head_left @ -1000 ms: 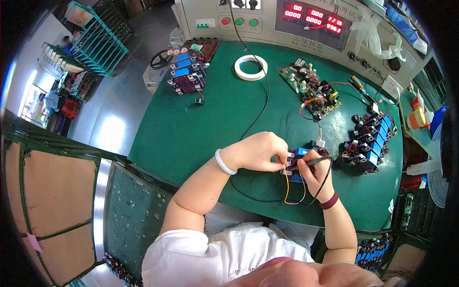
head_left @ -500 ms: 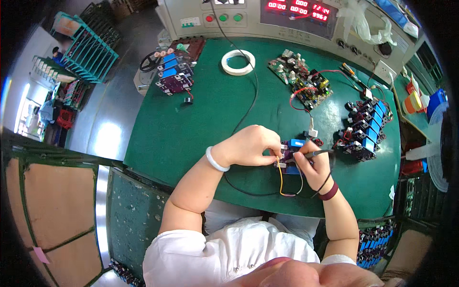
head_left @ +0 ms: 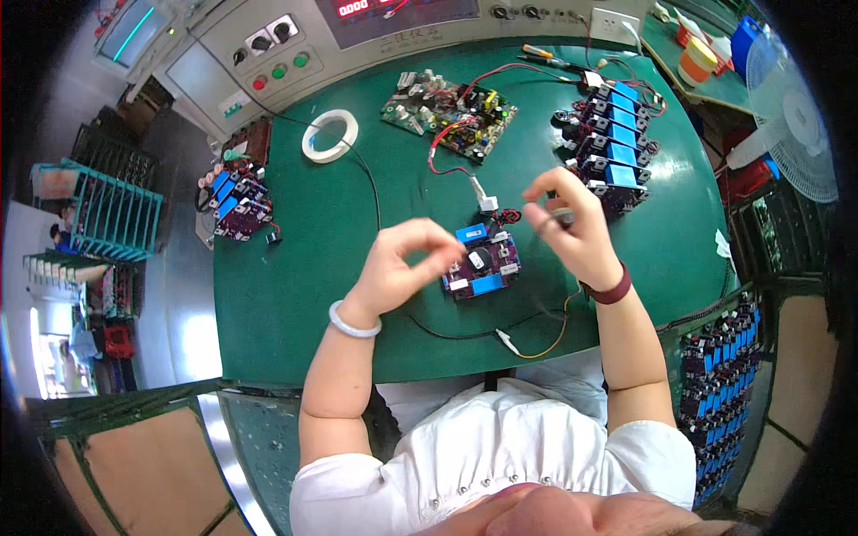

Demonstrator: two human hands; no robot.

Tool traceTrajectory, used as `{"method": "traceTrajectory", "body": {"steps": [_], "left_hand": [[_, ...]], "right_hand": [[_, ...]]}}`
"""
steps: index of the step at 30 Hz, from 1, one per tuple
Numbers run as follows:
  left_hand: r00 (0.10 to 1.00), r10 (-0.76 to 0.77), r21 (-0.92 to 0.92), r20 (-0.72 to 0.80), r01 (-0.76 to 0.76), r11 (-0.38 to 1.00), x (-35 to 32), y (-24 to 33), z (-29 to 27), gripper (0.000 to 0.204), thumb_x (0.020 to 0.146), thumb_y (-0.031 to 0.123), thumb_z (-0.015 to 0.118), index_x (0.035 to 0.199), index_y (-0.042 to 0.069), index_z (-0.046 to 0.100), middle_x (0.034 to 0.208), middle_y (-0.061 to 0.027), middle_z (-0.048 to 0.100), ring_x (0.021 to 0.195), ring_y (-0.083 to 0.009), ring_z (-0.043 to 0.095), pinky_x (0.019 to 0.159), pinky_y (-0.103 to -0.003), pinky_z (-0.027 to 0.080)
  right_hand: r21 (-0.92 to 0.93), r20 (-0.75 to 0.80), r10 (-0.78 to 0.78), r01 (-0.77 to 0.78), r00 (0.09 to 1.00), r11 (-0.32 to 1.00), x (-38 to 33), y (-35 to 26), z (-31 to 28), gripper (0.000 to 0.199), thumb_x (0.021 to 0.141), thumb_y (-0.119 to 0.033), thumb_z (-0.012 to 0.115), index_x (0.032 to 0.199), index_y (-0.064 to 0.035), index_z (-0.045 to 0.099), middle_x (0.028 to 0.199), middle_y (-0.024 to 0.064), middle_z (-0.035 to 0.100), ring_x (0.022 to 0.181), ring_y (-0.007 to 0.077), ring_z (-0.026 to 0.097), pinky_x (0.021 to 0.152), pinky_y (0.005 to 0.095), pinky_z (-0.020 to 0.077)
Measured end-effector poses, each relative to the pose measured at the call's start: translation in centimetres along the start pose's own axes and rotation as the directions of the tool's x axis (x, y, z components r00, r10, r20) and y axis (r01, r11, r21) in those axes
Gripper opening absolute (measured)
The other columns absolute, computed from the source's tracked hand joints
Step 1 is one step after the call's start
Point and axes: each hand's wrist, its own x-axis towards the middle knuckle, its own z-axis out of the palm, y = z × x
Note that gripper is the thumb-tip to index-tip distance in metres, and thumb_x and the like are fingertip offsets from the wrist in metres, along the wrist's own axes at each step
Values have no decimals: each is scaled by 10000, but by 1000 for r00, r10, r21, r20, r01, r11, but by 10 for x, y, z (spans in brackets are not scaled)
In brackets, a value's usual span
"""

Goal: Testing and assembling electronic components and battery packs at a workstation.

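A small purple circuit board (head_left: 483,261) with blue blocks and a round black part lies on the green bench in front of me. My left hand (head_left: 402,263) is at its left edge, thumb and index finger brought together at the tips; what lies between them is too small to tell. My right hand (head_left: 576,228) is raised to the right of the board, thumb and index finger apart. A pen-like probe (head_left: 563,217) is held in that hand, mostly hidden by the fingers. Nearer to me, a white clip (head_left: 507,341) on a yellow wire rests on the bench.
A larger populated board (head_left: 451,116) lies behind, with red wires leading to a white connector (head_left: 487,204). Blue-block modules (head_left: 617,147) stand at right, others (head_left: 239,205) at far left. A tape roll (head_left: 329,136), a black cable and an instrument panel (head_left: 313,54) are further back.
The view has shifted right. Both hands have drawn apart, the right one lifting off the board with the probe. The yellow wire's clip now lies on the bench.
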Motion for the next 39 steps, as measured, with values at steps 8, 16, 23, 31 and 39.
{"method": "traceTrajectory", "body": {"steps": [8, 16, 23, 31, 39], "left_hand": [[944, -97, -250, -317, 15, 968, 40, -38, 40, 311, 1042, 182, 675, 1245, -54, 682, 1106, -88, 738, 1031, -153, 695, 944, -286, 540], [930, -94, -308, -356, -22, 951, 42, -39, 49, 207, 1087, 209, 600, 1106, 11, 659, 1015, -62, 728, 933, -98, 668, 864, -253, 526], [888, -68, -288, -455, -75, 955, 41, -52, 20, 172, 1105, 179, 538, 1136, 18, 592, 1037, -136, 738, 1005, -192, 710, 922, -335, 568], [814, -44, 345, -579, 294, 891, 17, -66, -17, 281, 1021, 88, 625, 1297, 34, 615, 1135, -110, 731, 1003, -164, 693, 887, -339, 559], [913, 103, 524, -394, 131, 842, 12, -62, -14, 374, 892, 6, 675, 1257, 85, 670, 1286, -139, 608, 1197, -312, 601, 1038, -425, 496]], "right_hand": [[-125, 33, -48, 52, 998, 991, 0, 15, 37, 331, 798, -88, 812, 1110, -79, 703, 995, 98, 715, 905, 304, 721, 776, 391, 576], [-150, 38, -92, 97, 995, 984, -1, 23, 37, 276, 820, -89, 766, 1090, -147, 754, 958, 91, 702, 864, 321, 710, 747, 418, 575], [-226, 46, -89, 97, 995, 969, -3, 27, 13, 360, 833, -8, 751, 1171, -131, 756, 942, 91, 701, 854, 293, 716, 755, 381, 579], [-383, 111, -60, 98, 992, 919, -4, 28, -3, 172, 793, -88, 791, 960, -108, 757, 970, 102, 664, 883, 330, 688, 752, 423, 564], [-482, 350, -120, 289, 929, 827, -61, -18, 17, 484, 668, -250, 904, 1078, -145, 668, 1098, 53, 622, 766, 285, 689, 678, 394, 571]]}}
